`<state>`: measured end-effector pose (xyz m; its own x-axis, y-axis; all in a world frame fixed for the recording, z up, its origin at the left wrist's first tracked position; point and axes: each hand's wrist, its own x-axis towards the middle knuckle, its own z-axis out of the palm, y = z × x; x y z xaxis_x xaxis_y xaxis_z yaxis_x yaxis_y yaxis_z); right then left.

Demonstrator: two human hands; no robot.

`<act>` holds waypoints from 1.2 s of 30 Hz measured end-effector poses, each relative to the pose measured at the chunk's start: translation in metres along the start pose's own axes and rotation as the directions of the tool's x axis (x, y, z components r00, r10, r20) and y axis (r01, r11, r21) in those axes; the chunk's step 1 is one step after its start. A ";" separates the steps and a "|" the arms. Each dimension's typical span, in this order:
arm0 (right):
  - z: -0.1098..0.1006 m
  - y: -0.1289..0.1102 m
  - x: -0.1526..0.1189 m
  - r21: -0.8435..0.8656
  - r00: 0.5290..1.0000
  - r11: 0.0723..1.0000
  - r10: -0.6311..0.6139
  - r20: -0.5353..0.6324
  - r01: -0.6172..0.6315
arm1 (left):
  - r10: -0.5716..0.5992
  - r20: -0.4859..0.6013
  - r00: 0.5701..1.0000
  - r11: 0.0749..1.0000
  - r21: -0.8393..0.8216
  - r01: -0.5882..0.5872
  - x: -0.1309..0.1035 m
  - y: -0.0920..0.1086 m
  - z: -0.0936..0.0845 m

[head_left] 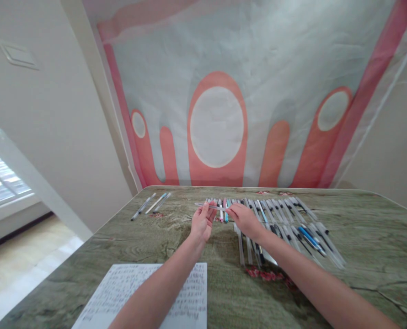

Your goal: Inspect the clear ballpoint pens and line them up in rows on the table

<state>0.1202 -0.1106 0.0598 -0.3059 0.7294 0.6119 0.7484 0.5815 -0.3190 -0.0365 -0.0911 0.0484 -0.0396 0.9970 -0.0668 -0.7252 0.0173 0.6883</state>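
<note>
A thin clear pen [214, 207] is held level between my two hands, above the table. My left hand [202, 222] pinches it near its middle, palm partly turned up. The right end of the pen is in the closed fingers of my right hand [245, 220]. Just behind and under my hands lie pink [221, 213] and light blue [227, 214] pens, part of a long row of clear pens [282, 209]. A second row sits nearer, partly hidden by my right forearm, with a blue pen [310, 238] in it.
Several pens [155, 204] lie apart at the table's back left. A handwritten sheet [121, 288] rests at the front, under my left forearm. The wood-patterned table [135, 242] reaches a wall with a pink and grey covering.
</note>
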 end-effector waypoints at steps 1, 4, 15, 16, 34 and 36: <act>-0.001 0.001 0.000 -0.047 0.998 0.997 -0.056 -0.012 0.055 | -0.004 -0.011 1.000 1.000 0.001 0.004 0.000 0.000 0.000; -0.005 0.002 0.002 -0.121 0.983 0.976 -0.181 -0.009 0.179 | -0.008 -0.025 1.000 1.000 0.011 0.008 0.002 0.001 -0.002; -0.002 0.006 0.002 0.388 0.946 0.886 0.143 0.290 -0.253 | 0.006 -0.008 1.000 1.000 0.030 -0.005 0.004 0.002 -0.005; -0.003 0.006 0.003 0.390 0.953 0.888 0.143 0.268 -0.243 | 0.007 -0.008 1.000 0.999 0.034 -0.007 0.004 0.002 -0.004; -0.005 0.015 0.005 0.460 0.889 0.800 0.188 0.417 -0.385 | 0.025 0.009 1.000 0.995 0.095 -0.025 0.002 0.002 -0.004; -0.006 0.015 0.005 0.464 0.884 0.797 0.176 0.434 -0.387 | 0.019 -0.003 1.000 0.995 0.094 -0.019 0.002 0.002 -0.004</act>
<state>0.1331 -0.1006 0.0622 -0.3937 0.9033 0.1706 0.4414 0.3485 -0.8269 -0.0403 -0.0891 0.0468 -0.0551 0.9969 -0.0557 -0.6565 0.0059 0.7543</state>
